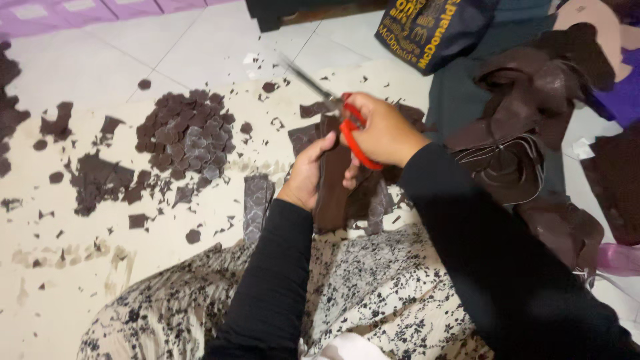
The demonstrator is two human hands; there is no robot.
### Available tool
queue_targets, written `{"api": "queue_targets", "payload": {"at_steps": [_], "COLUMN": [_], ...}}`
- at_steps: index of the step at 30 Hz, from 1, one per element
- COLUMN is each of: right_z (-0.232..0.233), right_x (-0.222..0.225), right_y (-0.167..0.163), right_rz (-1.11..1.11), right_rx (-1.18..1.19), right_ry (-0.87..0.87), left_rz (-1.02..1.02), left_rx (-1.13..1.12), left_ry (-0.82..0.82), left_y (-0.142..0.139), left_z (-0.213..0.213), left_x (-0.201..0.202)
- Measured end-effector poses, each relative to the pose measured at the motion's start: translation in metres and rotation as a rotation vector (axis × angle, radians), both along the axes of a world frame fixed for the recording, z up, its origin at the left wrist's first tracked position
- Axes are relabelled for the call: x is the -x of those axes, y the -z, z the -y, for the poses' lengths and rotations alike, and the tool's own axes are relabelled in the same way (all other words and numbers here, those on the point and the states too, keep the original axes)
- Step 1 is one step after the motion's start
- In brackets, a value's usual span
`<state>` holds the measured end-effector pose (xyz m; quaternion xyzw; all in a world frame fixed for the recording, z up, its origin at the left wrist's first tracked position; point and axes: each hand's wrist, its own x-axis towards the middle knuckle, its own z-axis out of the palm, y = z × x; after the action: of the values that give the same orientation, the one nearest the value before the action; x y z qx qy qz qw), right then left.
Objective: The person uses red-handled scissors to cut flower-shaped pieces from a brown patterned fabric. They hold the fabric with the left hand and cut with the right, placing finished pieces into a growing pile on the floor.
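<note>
Floral skirt (373, 280) over our lap, and above it we cut a dark brown strip.

Our left hand (308, 175) pinches the dark brown fabric strip (332, 190) between thumb and curled fingers, holding it upright just above the lap. Our right hand (383, 130) has fingers closed through the red handles of the scissors (333, 107), whose blades are blurred and point up-left over the strip top. Left of the hands, a pile of cut brown pieces (187, 133) lies on the pale floor (80, 267). At right sits a heap of brown fabric (527, 133), near a dark bag (427, 30).
</note>
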<state>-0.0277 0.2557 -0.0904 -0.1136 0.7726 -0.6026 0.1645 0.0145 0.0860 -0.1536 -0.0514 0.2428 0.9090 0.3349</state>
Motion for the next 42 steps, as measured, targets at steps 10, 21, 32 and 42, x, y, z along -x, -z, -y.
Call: {"api": "queue_targets", "payload": {"at_steps": [10,21,32,42], "right_z": [-0.027,-0.02,-0.012,-0.014], "right_x": [0.007,-0.022,-0.026,-0.029], "right_y": [-0.004,-0.042,-0.041,-0.043], "right_rz": [-0.098,0.004,0.027,-0.018], "right_rx": [0.009,0.018,-0.178,-0.13], "right_ry": [0.165,0.194,0.102,0.071], "left_rz": [0.107,-0.014,0.047,-0.713], "left_rx": [1.352,2.135,2.132,2.013], "left_ry": [-0.512,-0.644,-0.376,0.159], "left_y": [0.125,0.142,0.159,0.201], "left_z": [0.026,0.097,0.103,0.024], "left_x": [-0.024,-0.024,-0.02,-0.088]}}
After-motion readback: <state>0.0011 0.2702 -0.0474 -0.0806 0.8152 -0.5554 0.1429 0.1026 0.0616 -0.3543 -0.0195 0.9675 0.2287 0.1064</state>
